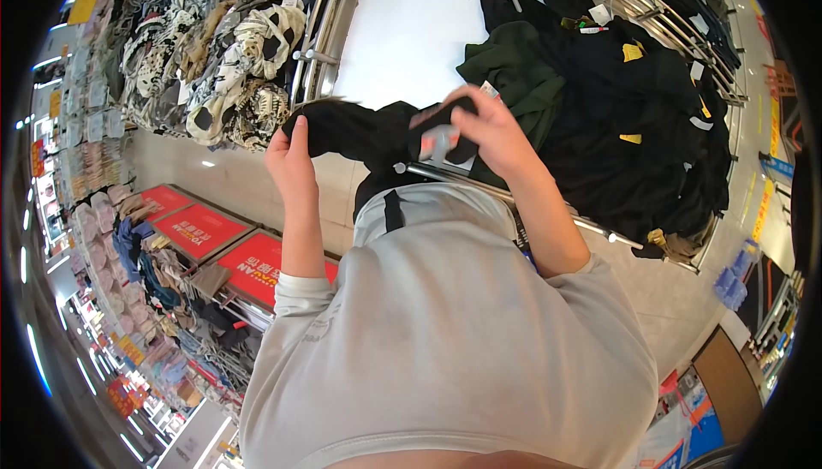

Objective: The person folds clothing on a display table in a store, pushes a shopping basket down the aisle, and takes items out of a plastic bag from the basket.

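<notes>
A black garment (pixel 368 131) is stretched between my two hands in front of my body, above the near rail of a display stand. My left hand (pixel 293 161) is closed on its left end, with the thumb on top. At the other end, my right hand (pixel 492 131) grips the cloth with bent fingers. A red and white tag (pixel 439 141), blurred, hangs by the right hand. Just beyond that hand lies a dark green garment (pixel 518 71). What exact kind of clothing I hold cannot be made out.
Black clothes (pixel 634 143) with yellow and white labels are heaped on the stand at right. A white display surface (pixel 402 28) lies ahead, edged by metal rails (pixel 321 36). Patterned clothes (pixel 235 62) fill the far left; red sign boxes (pixel 201 229) stand below them.
</notes>
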`<action>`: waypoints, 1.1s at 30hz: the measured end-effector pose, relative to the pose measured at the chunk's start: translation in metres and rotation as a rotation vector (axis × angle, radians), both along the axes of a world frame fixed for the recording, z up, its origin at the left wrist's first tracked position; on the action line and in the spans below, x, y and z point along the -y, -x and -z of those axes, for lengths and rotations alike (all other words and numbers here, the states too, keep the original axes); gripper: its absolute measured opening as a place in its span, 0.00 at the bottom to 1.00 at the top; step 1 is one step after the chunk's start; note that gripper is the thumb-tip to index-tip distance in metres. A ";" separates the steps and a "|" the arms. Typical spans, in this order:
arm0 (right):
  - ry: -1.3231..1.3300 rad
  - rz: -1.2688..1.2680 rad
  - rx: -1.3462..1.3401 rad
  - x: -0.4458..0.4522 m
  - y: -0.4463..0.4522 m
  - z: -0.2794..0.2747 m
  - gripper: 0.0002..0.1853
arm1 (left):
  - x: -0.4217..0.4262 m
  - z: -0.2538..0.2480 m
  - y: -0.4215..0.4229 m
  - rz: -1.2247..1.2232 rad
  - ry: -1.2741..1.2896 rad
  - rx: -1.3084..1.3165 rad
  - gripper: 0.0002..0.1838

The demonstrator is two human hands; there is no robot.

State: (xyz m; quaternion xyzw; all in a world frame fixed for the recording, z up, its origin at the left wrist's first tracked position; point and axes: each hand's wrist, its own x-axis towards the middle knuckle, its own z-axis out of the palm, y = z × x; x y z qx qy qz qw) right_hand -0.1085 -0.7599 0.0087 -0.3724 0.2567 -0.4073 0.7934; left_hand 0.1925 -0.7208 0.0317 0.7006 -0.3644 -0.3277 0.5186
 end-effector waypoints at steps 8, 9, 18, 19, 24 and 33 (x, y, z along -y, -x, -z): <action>-0.335 0.471 -0.045 0.020 -0.005 0.007 0.10 | 0.011 0.001 0.013 -0.005 0.006 -0.115 0.07; -0.335 0.468 -0.044 0.021 -0.004 0.007 0.10 | 0.013 -0.003 0.014 -0.006 0.029 -0.142 0.07; -0.317 0.429 -0.047 0.017 -0.018 0.006 0.10 | 0.008 -0.005 0.029 0.034 0.026 -0.222 0.09; -0.276 0.452 -0.050 0.014 -0.026 0.009 0.11 | 0.007 -0.008 0.038 0.023 0.026 -0.254 0.09; -0.080 0.465 -0.210 -0.010 -0.073 -0.001 0.16 | -0.007 -0.004 0.073 0.116 -0.132 -0.053 0.11; 0.289 0.420 -0.261 -0.038 -0.100 0.001 0.32 | -0.029 0.007 0.100 0.349 0.173 0.238 0.20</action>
